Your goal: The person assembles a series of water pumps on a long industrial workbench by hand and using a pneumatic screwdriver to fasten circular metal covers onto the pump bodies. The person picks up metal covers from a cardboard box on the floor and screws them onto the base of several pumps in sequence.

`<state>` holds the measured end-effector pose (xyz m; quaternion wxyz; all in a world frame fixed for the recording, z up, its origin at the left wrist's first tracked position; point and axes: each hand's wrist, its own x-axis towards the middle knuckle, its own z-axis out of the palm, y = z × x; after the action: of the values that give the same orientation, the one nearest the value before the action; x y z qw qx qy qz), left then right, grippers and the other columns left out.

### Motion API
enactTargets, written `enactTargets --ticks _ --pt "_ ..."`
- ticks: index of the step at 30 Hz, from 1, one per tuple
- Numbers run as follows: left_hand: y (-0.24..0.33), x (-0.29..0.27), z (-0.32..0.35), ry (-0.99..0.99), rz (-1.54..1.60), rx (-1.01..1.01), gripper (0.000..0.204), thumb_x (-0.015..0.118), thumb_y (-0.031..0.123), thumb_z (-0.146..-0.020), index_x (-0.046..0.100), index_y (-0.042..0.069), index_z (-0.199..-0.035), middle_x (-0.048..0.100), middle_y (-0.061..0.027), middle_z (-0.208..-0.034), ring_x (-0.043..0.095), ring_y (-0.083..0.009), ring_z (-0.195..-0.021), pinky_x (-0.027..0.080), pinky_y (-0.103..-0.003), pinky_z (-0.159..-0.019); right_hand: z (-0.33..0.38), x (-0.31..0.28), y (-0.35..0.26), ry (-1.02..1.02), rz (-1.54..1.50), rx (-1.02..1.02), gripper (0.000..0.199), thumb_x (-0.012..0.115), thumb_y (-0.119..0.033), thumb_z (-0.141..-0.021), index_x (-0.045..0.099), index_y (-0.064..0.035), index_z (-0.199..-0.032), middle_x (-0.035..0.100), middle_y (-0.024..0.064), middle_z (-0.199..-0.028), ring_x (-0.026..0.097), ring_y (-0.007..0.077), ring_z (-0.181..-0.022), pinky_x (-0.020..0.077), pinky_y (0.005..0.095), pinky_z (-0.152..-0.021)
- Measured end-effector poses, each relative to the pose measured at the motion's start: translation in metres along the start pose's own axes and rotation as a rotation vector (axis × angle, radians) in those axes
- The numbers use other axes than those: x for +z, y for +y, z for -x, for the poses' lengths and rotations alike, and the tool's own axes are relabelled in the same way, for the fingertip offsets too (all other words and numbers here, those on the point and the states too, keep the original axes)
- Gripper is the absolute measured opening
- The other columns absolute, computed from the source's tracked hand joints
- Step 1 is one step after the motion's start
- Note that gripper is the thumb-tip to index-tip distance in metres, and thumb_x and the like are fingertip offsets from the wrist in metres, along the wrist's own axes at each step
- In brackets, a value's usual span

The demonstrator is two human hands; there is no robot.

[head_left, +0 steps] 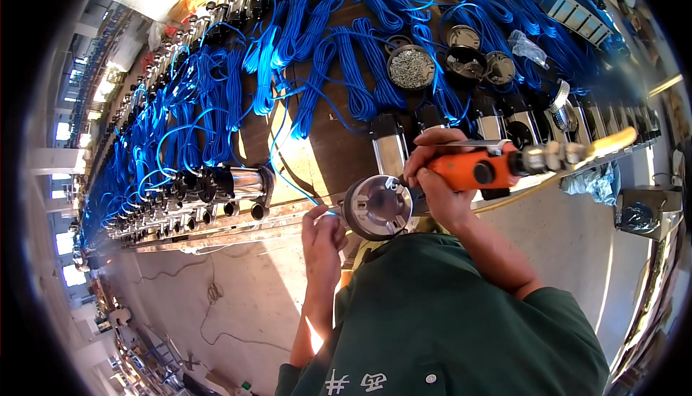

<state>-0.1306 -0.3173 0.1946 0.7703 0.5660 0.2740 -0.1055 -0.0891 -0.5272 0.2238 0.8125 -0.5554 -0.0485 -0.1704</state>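
My right hand (443,180) is wrapped around an orange air tool (472,170) with a metal lever on top, and a yellow hose (613,141) runs off its fittings to the right. The tool's left end, mostly hidden by my fingers, is close to a round metal motor end (380,206) with a slotted, recessed face. That motor end lies at the bench's front edge, right before my body. Just left of it my left hand (324,237) is closed, with a thin blue cable (292,178) reaching its fingertips. The cable's end is hidden there.
Coiled blue cables (349,72) cover much of the brown bench. Metal cylinders (389,144) stand along its right front; others (249,182) lie at left. A round tin of small screws (411,68) sits beyond, beside a dark bowl (465,64). A blue crate (566,7) stands far right.
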Motion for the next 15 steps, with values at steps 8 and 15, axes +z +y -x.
enactTargets --ticks 8,15 --pt "0.023 0.012 0.019 -0.349 0.225 -0.041 0.016 0.048 0.016 -0.1 0.055 0.002 -0.099 0.066 -0.0159 -0.077 0.033 -0.0058 -0.046 0.027 -0.019 -0.043 0.004 0.035 -0.033 0.076 -0.451 -0.003 0.037 0.047 -0.005 -0.073 0.043 -0.0013 -0.11 0.053 0.0083 -0.07 0.049 0.0151 -0.054 0.0458 0.033 -0.057" --pt "0.021 0.015 0.022 -0.421 0.313 -0.147 0.023 0.047 0.02 -0.1 0.06 0.002 -0.103 0.062 -0.0077 -0.076 0.031 -0.0038 -0.043 0.026 -0.018 -0.042 0.01 0.043 -0.028 -0.005 -0.494 -0.014 0.037 0.047 -0.003 -0.072 0.044 -0.0003 -0.109 0.054 0.0084 -0.071 0.049 0.0145 -0.054 0.0456 0.0324 -0.057"
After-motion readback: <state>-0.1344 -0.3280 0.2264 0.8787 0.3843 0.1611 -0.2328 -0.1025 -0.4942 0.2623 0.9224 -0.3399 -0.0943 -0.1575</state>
